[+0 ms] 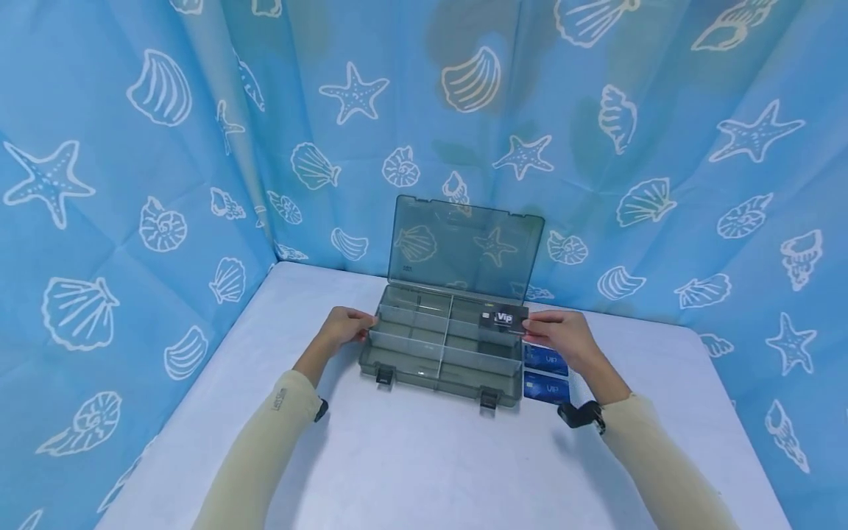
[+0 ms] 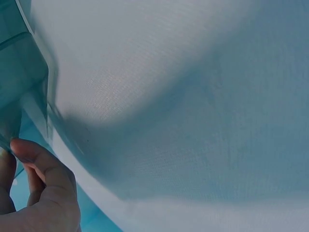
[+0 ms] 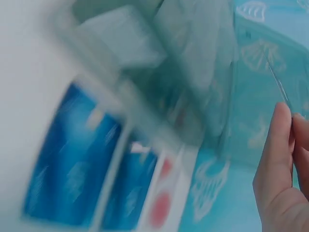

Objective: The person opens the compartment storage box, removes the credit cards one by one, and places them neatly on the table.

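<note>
A smoky, see-through compartment box [image 1: 437, 379] stands on the table with its lid [image 1: 464, 243] raised at the back. My left hand [image 1: 346, 324] pinches the box's left wall between thumb and fingers; the left wrist view shows those fingers [image 2: 48, 166] at the box's edge. Over the right-hand compartments, my right hand [image 1: 566, 335] holds a black card [image 1: 493, 319] marked "Vip" by its right end. In the right wrist view the card [image 3: 276, 77] shows nearly edge-on, between thumb and fingers. Thin dividers split the box into several compartments.
Two blue cards, an upper one [image 1: 545, 360] and a lower one [image 1: 546, 388], lie just right of the box. A white item with red spots [image 3: 161, 208] shows beside them in the right wrist view. A blue shell-patterned curtain [image 1: 424, 96] hangs behind the white table [image 1: 424, 464].
</note>
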A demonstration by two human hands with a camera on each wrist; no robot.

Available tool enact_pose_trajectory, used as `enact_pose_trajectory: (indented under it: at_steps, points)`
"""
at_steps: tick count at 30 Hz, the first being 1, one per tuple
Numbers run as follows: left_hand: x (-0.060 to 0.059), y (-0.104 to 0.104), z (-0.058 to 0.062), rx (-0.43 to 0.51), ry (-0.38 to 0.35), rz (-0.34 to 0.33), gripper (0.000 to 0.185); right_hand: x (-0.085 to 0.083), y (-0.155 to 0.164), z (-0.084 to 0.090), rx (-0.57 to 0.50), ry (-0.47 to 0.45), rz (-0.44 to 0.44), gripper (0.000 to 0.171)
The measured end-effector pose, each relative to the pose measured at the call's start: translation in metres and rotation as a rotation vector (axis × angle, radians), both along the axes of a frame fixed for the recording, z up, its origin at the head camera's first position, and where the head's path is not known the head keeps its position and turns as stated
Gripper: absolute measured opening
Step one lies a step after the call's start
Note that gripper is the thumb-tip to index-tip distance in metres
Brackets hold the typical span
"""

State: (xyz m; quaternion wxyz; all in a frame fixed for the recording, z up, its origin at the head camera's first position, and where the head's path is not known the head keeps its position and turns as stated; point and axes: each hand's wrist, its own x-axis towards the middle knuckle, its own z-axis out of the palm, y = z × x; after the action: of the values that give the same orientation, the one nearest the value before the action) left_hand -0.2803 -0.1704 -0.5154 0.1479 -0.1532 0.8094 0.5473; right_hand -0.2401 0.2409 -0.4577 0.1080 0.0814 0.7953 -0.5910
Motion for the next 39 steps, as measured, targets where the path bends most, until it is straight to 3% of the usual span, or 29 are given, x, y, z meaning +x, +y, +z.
enact_pose_trajectory:
  at_steps: [9, 14, 19, 28, 39]
  points:
    - [0.001, 0.000, 0.000, -0.031, -0.005, -0.004, 0.031, 0.056, 0.071, -0.014, 0.012, -0.030, -0.040, 0.062]
    - [0.000, 0.000, -0.002, -0.024, -0.015, -0.002, 0.031, 0.087, 0.094, -0.022, -0.014, -0.099, -0.064, 0.060]
    - [-0.001, 0.001, -0.002, -0.035, -0.017, -0.008, 0.032, 0.106, 0.100, -0.038, -0.014, -0.182, -0.074, 0.056]
    - [0.003, 0.001, 0.001, -0.032, -0.004, -0.017, 0.034, 0.119, 0.087, -0.066, -0.004, -0.250, -0.093, 0.051]
    - [0.001, 0.001, 0.001, -0.029, -0.007, -0.017, 0.032, 0.118, 0.074, -0.078, 0.064, -0.294, -0.126, 0.043]
